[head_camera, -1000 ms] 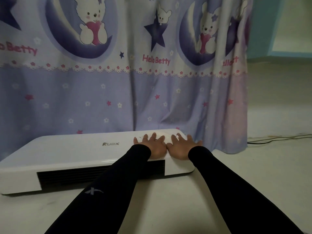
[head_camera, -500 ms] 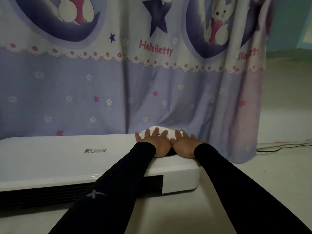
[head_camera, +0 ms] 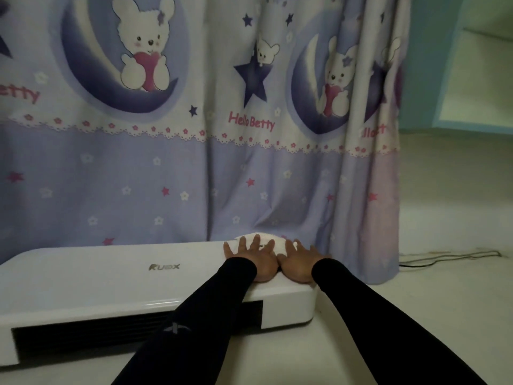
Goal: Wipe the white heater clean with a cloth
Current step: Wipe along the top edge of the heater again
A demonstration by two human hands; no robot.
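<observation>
heater lies left-right, vent facing viewer; both hands flat, ungripping, on cloth.

The heater has a smooth, glossy white plastic shell that catches a thin highlight along its front edge, above a matt black slotted grille. On its top lies a soft white cloth, and behind hangs a thin printed fabric curtain, matt and creased. The sleeves are smooth black stretch fabric; the floor looks pale, matt and smooth.
</observation>
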